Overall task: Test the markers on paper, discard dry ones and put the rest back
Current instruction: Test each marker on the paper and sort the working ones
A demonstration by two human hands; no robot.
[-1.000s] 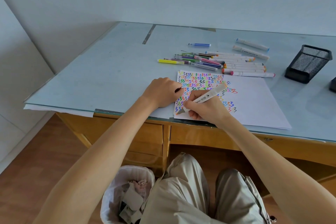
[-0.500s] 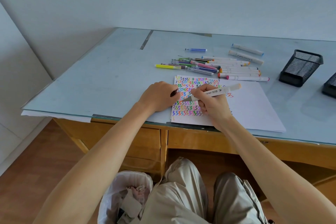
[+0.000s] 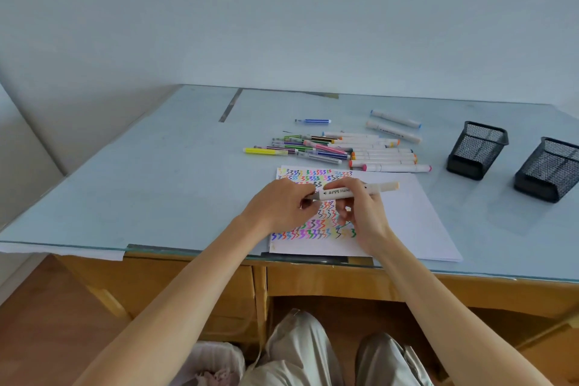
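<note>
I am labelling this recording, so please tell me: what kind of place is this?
Probably a home or office study corner. A wooden desk with drawers and a glass top stands against a plain wall, with two black mesh pen holders and a wastebasket underneath.

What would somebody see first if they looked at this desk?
Probably the paper near the front edge, covered in rainbow squiggles. Right above it, both hands hold one white marker: the left hand at its tip end, the right hand round the barrel. Behind lies a pile of markers.
</note>
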